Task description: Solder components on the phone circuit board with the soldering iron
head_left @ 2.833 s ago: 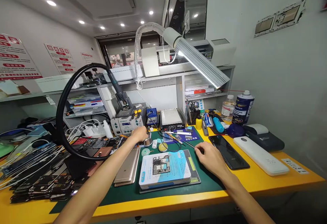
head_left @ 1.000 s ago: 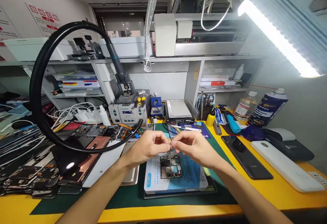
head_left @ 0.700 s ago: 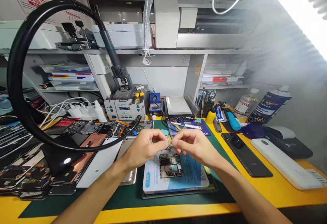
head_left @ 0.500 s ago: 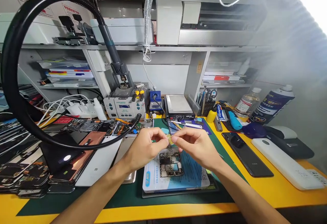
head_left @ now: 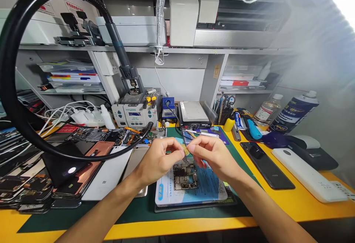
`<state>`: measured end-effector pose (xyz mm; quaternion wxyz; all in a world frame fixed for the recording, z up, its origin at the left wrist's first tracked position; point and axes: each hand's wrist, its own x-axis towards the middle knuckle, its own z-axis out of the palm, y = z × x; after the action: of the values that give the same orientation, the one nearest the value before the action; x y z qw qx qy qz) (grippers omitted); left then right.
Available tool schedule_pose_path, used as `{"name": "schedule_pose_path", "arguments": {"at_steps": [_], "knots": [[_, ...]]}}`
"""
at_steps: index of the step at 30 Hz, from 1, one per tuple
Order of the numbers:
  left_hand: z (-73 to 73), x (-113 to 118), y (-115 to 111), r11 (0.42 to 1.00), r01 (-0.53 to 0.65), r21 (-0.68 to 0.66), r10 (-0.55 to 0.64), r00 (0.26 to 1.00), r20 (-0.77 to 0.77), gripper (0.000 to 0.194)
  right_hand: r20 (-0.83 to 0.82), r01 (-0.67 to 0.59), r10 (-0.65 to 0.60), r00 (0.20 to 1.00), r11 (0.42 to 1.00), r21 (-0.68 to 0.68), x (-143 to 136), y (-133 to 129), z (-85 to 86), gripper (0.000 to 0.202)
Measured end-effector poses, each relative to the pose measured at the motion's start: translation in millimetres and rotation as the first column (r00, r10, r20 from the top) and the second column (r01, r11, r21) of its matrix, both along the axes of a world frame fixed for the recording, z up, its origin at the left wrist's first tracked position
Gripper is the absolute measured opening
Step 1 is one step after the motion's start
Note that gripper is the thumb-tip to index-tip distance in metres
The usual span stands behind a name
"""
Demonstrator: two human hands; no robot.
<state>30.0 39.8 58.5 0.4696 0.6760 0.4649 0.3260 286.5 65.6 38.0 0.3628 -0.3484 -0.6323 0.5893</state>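
Left hand [head_left: 162, 161] and right hand [head_left: 212, 156] had drawn together since earlier, both pinched (on what, I couldn't tell remotely), near the circuit board [head_left: 180, 180] lying on the box [head_left: 210, 193].

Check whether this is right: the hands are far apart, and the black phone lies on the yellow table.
Far apart is wrong: the head view shows the left hand and right hand close together. The black phone does lie on the yellow table.

Yellow table [head_left: 288, 208] | green mat [head_left: 138, 210] is covering front middle | black phone [head_left: 267, 166], white oblong device [head_left: 310, 175] are lying right
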Motion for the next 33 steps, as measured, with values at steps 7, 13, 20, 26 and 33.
{"name": "schedule_pose_path", "arguments": {"at_steps": [7, 13, 20, 26, 33], "knots": [[1.0, 1.7, -3.0, 1.000, 0.008, 0.006, -0.008, 1.000, 0.013, 0.038, -0.054, 0.031, -0.037, 0.998, 0.993, -0.112, -2.9, -0.9, -4.1, 0.041], [0.7, 3.1, -3.5, 0.998, -0.012, 0.066, 0.014, 1.000, -0.026, 0.038, -0.012, 0.058, -0.060, 0.998, 0.990, -0.132, -3.2, -0.2, -1.5, 0.042], [5.4, 1.1, -4.3, 0.998, 0.043, 0.047, -0.039, 0.996, -0.085, 0.039, 0.106, 0.023, -0.009, 0.994, 0.991, -0.132, 1.1, -0.4, 6.3, 0.042], [6.7, 1.8, -6.2, 0.996, 0.085, 0.019, -0.082, 0.989, -0.122, 0.040, 0.176, 0.020, 0.004, 0.984, 0.991, -0.134, -2.4, -2.1, 12.9, 0.042], [4.3, 3.0, -3.5, 0.997, 0.003, 0.082, 0.010, 0.986, -0.165, 0.039, 0.211, 0.056, -0.035, 0.977, 0.994, -0.098, -5.1, -3.2, 17.0, 0.041]]}}
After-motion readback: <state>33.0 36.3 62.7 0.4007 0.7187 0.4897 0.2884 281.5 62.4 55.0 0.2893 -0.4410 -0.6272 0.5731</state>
